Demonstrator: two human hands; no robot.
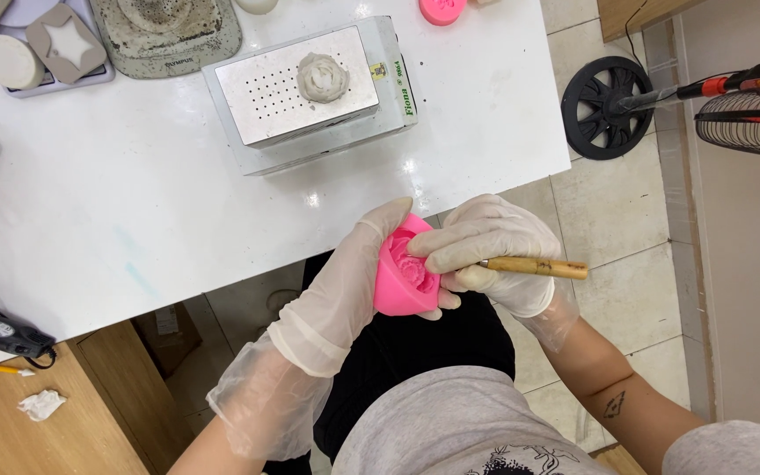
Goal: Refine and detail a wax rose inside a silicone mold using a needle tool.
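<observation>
My left hand (345, 281), in a thin translucent glove, cups a pink silicone mould (398, 286) over my lap, just off the white table's front edge. The mould's cavity faces up and shows a flower-shaped relief. My right hand (485, 251), also gloved, grips a wooden-handled tool (538, 266) like a pen. The handle points right and its tip is hidden under my fingers at the mould's opening.
On the white table (134, 202) stands a metal box with a perforated top (310, 88) bearing a white cast rose (323, 76). At the far edge lie a dirty bowl (169, 31), another pink mould (442, 9) and a tray of casts (41, 44). A fan (749, 114) stands at right.
</observation>
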